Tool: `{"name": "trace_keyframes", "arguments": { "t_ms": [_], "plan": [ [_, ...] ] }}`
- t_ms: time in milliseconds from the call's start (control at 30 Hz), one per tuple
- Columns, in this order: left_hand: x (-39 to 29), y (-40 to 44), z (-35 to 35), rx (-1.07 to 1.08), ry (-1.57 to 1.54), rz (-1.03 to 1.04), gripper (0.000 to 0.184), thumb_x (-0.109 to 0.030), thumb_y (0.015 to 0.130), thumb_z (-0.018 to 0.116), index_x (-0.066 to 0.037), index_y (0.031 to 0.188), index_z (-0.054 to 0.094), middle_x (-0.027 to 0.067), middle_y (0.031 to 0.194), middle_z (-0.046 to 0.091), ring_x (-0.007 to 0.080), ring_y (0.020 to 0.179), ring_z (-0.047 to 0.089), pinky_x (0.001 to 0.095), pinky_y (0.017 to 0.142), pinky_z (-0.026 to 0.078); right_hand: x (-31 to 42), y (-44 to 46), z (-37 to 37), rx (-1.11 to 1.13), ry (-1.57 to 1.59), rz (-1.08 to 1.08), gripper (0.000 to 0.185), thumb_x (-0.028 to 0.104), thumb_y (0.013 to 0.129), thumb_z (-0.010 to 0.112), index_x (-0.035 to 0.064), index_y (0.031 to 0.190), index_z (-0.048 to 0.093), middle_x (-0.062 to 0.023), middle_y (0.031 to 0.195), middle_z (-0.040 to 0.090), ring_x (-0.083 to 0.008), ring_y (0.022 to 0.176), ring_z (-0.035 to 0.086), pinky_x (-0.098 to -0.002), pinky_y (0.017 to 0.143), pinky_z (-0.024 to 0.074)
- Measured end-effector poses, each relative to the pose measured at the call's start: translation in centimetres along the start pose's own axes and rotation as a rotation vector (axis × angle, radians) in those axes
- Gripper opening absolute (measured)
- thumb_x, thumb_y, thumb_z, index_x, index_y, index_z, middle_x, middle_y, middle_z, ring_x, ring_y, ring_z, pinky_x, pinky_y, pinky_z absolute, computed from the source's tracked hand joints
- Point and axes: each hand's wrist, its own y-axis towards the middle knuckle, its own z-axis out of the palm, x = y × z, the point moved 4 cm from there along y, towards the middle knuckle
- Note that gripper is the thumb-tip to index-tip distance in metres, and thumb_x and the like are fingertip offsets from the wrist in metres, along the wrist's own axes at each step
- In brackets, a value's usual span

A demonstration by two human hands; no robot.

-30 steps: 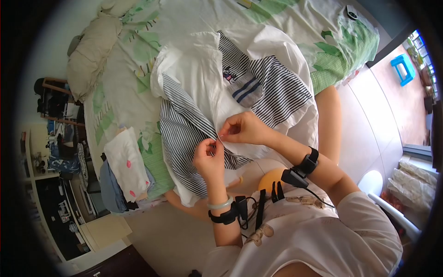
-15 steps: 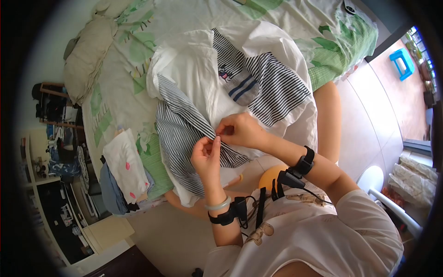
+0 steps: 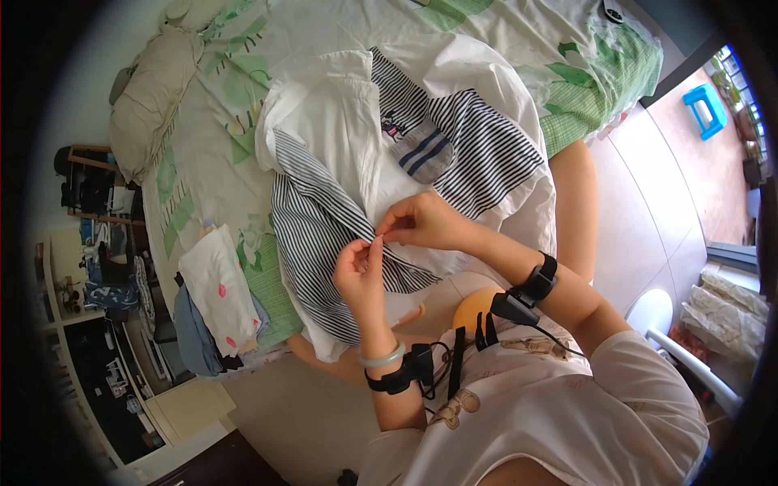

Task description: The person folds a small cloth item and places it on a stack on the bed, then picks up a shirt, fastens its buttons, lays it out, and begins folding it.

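So the big thing here is the bed (image 3: 207,194), green leafy sheet all rumpled, filling most of the far side. Off to the left there's a cluttered shelf unit (image 3: 79,313), then a beige pillow (image 3: 158,93) at the bed's far left, a stack of folded clothes (image 3: 215,283) on the near left edge (white one with pink spots on top), a blue stool (image 3: 705,112) way over on the right, and a small remote (image 3: 613,11) at the far right. Closest to getting in the way is the person's right forearm (image 3: 506,259), which crosses in front of the shirt's near right part. The left hand (image 3: 359,279) covers a bit of striped cloth too, the corners go dark, and I can't make out what that yellow round thing (image 3: 474,312) by the lap is. The shirt (image 3: 324,109) itself lies spread over the near edge of the bed and onto the legs: white, creased, black-and-white striped panels, plus a grey pocket (image 3: 423,152) with two navy bands. Right hand (image 3: 428,221) and left are both pinching the striped edge, fingertips touching or nearly so; whatever tiny bit sits between them is too small to see.
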Motion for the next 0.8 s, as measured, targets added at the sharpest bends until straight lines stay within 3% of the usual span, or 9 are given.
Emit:
{"name": "trace_keyframes", "arguments": {
  "t_ms": [100,300,567,800],
  "plan": [
    [-0.49,-0.17,-0.02,0.011,-0.085,-0.053,0.011,-0.004,0.083,0.067,0.003,0.086,0.059,0.0016,0.075,0.06,0.0046,0.067,0.053,0.0167,0.06,0.043,-0.26,0.03,-0.2,0.066,0.157,0.1,0.011,0.005,0.079,0.068,0.0014,0.089,0.069,-0.0025,0.077,0.067,-0.0055,0.064,0.06,-0.0187,0.059,0.0492],
    [-0.46,-0.17,0.06,0.019,-0.103,-0.064,0.009,-0.002,0.082,0.067,0.004,0.085,0.06,0.0021,0.075,0.061,0.0048,0.066,0.053,0.0167,0.06,0.043,-0.51,0.07,-0.16,0.082,0.237,0.103,0.01,0.006,0.081,0.067,0.0018,0.09,0.069,-0.0018,0.078,0.067,-0.0055,0.064,0.06,-0.0181,0.058,0.0485],
    [-0.37,-0.32,0.26,-0.055,-0.028,-0.021,0.01,0.004,0.077,0.067,0.003,0.085,0.061,0.0024,0.073,0.061,0.0049,0.063,0.053,0.0175,0.057,0.042,-0.4,-0.03,-0.3,0.107,0.218,0.121,0.01,0.006,0.082,0.067,0.0015,0.09,0.068,-0.0013,0.08,0.067,-0.0055,0.066,0.06,-0.018,0.059,0.0488],
    [-0.26,-0.04,-0.01,0.005,-0.074,-0.035,0.01,0.004,0.077,0.068,0.003,0.085,0.062,0.0032,0.075,0.062,0.0062,0.066,0.054,0.0175,0.06,0.042,-0.19,0.07,-0.37,0.104,0.189,0.13,0.01,0.006,0.082,0.066,0.0016,0.09,0.068,-0.0006,0.08,0.066,-0.0054,0.066,0.06,-0.018,0.06,0.0488]
  ]
}}
